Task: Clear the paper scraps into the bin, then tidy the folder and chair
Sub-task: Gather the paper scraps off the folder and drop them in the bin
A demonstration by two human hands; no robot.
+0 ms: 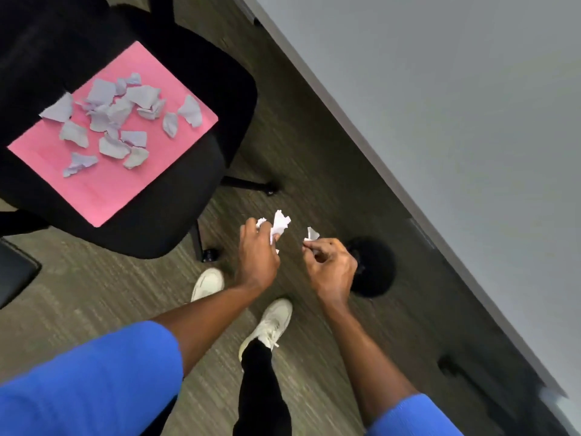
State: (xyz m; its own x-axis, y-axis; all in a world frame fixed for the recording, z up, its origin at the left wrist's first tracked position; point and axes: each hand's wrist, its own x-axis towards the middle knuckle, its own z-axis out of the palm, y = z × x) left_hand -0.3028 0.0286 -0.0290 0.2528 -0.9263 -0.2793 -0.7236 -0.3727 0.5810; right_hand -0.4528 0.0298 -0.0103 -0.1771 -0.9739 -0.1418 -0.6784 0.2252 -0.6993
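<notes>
A pink folder (pixel 151 171) lies on the seat of a black office chair (pixel 195 89) at the upper left. Several torn white paper scraps (pixel 103 118) are scattered over the folder. My left hand (pixel 259 250) is closed on a few crumpled scraps (pixel 280 225) above the floor, right of the chair. My right hand (pixel 330 265) pinches a small scrap (pixel 312 234) just beside it. A round black object (pixel 375 269), possibly the bin, sits on the floor behind my right hand, partly hidden.
A grey wall with a dark baseboard (pixel 421 228) runs diagonally along the right. The floor is dark striped carpet (pixel 94 297). The chair's wheeled legs (pixel 270 188) stick out near my hands. My white shoes (pixel 273 325) stand below. A dark object (pixel 15 272) sits at the left edge.
</notes>
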